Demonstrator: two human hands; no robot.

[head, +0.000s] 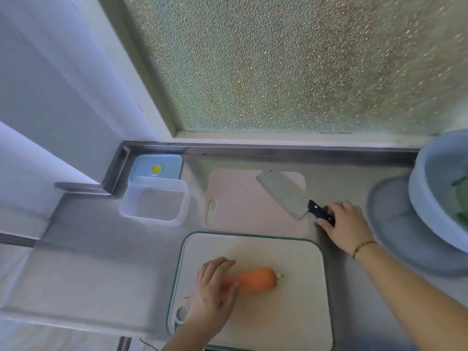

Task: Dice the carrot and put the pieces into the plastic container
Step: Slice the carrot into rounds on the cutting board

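At ten o'clock on the steel counter, an empty plastic container [154, 201] waits, its blue lid [156, 167] just behind. At six o'clock, a person's left hand [212, 295] lies curled over the narrow end of a whole carrot [255, 279], pinning it to the white cutting board [291, 312]. At three o'clock, the right hand [345, 225] closes around the handle of a cleaver [286, 193] resting on a pink board [240, 198]. Cutting appears not yet begun; next, the blade must be carried over to the carrot.

left hand [215, 287] curled palm-down, right hand [345, 228] outstretched — fingers closing
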